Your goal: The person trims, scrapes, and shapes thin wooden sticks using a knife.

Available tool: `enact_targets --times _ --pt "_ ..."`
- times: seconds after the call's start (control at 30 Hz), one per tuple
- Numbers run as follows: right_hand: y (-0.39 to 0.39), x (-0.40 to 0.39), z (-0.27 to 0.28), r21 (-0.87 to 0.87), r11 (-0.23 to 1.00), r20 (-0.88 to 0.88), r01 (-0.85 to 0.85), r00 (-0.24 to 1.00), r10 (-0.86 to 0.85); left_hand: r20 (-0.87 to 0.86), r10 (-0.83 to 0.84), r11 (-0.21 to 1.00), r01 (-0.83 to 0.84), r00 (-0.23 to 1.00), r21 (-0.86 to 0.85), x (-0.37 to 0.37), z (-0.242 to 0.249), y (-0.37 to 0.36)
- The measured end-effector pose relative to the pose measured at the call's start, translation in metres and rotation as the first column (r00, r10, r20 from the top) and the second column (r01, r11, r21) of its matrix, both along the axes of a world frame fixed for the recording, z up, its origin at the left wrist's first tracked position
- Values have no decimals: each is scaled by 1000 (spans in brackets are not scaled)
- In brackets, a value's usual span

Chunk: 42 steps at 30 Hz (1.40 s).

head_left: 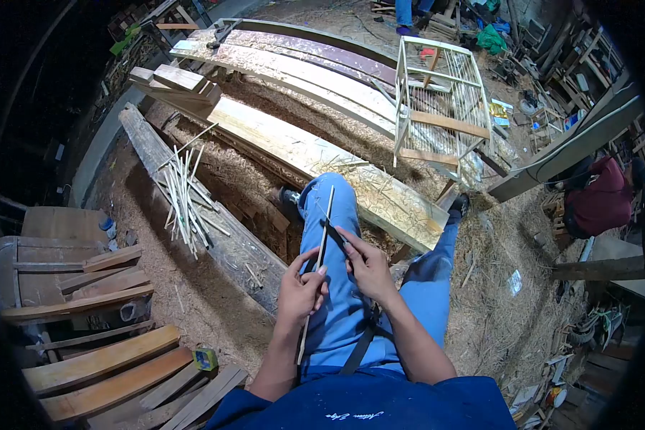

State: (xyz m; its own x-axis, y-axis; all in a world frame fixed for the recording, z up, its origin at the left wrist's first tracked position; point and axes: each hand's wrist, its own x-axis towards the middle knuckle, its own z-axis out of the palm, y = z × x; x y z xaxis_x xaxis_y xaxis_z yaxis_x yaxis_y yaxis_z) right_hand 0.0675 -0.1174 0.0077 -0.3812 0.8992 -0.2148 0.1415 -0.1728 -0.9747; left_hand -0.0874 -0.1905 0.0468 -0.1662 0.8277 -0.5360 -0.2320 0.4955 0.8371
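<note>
A thin pale wooden stick (329, 204) runs lengthwise over my raised knee and down towards my lap. My left hand (302, 288) pinches it near its middle, the thumb lying along it. In my right hand (369, 271) is a dark knife (333, 233), its blade lying against the stick just above my left fingers. The handle is mostly hidden inside my right fist. Left of my knee, a loose bundle of similar thin sticks (183, 197) rests across a weathered plank (226, 236).
A long pale beam (279, 132) strewn with shavings passes beyond my knee. A slatted wooden frame (444, 118) stands at its far side. Curved boards (115, 383) and a yellow-green box (205, 359) lie at lower left. Shavings cover the floor (494, 308). Another person's leg (404, 13) shows at the top.
</note>
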Motion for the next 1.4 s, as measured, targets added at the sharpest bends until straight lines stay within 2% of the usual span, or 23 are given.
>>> enact_targets --times 0.1,0.17,0.33,0.4,0.53,0.6,0.73,0.83,0.9,1.03,1.13,1.2,1.4 --pt "-1 0 4 54 998 -3 -14 1000 15 -73 13 1000 -12 997 9 3 0 8" --pt "-1 2 1 72 997 -4 6 1000 -6 77 27 998 -32 997 62 -1 -1 11" --pt "4 -3 6 94 994 49 55 997 -60 127 44 995 -55 991 79 -6 -14 28" --pt "8 -5 7 210 977 166 30 984 -66 98 48 996 -54 994 67 -8 -17 38" --pt "15 -3 4 229 973 209 -18 977 -32 54 61 996 -64 997 58 -10 -19 48" --pt "13 -3 -6 324 946 176 21 981 -82 69 73 993 -79 995 88 -11 -24 46" --pt "9 -4 -8 280 960 190 16 979 -72 68 124 981 -132 990 140 -6 -25 42" --pt "6 -5 -3 233 972 132 42 988 -74 87 92 987 -102 992 127 -9 -27 48" --pt "5 -6 -3 283 959 139 31 988 -73 46 25 993 -30 999 111 -11 -25 53" --pt "2 -11 -9 363 927 81 95 988 -133 51 28 996 -33 998 86 -10 -26 55" --pt "-2 -12 -9 298 953 197 54 973 -117 82 88 989 -97 993 115 -7 -36 48" --pt "-6 -14 -10 380 923 252 55 954 -160 83 109 985 -119 991 128 -5 -36 44" --pt "-9 -19 -8 380 923 271 62 946 -175 104 184 971 -197 977 135 2 -39 30"
